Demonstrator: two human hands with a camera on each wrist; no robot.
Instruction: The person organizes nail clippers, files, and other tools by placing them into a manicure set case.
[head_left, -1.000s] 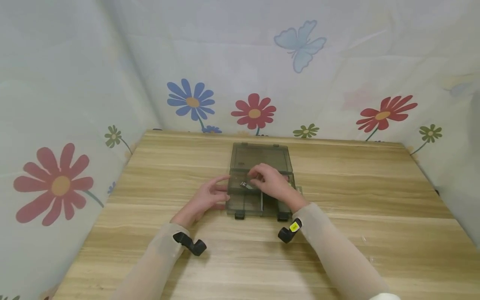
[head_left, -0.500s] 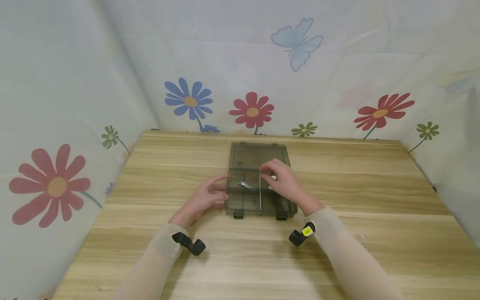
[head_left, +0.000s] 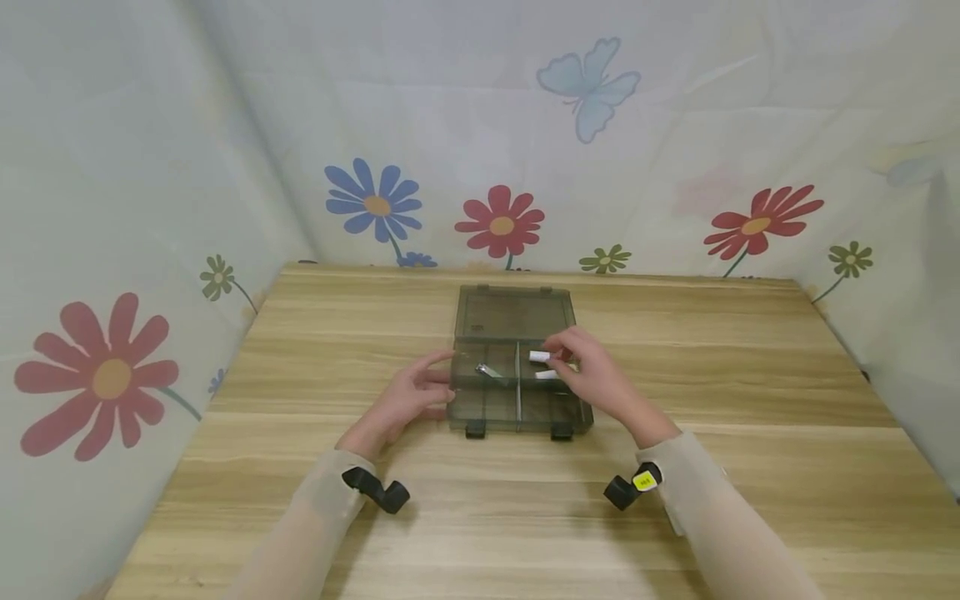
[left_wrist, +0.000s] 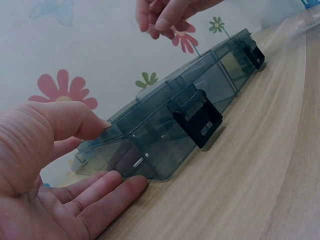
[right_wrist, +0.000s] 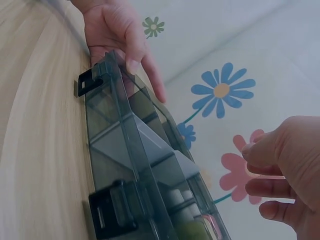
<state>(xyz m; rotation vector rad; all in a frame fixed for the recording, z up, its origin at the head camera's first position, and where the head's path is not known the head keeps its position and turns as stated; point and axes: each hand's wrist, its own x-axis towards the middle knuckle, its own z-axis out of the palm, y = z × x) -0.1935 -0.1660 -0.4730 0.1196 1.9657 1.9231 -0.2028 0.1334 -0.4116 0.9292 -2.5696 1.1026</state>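
Head view: a smoky translucent plastic compartment box (head_left: 468, 406) lies on the pale wood-grain surface (head_left: 337, 333), its lid (head_left: 517, 312) open at the far side. At the box's left wall, the left hand (head_left: 408, 398) rests its thumb on the rim, fingers spread. Over the box's right half hovers the right hand (head_left: 596, 377), fingers loosely bent, pinching nothing visible, above small white pieces (head_left: 538, 356).
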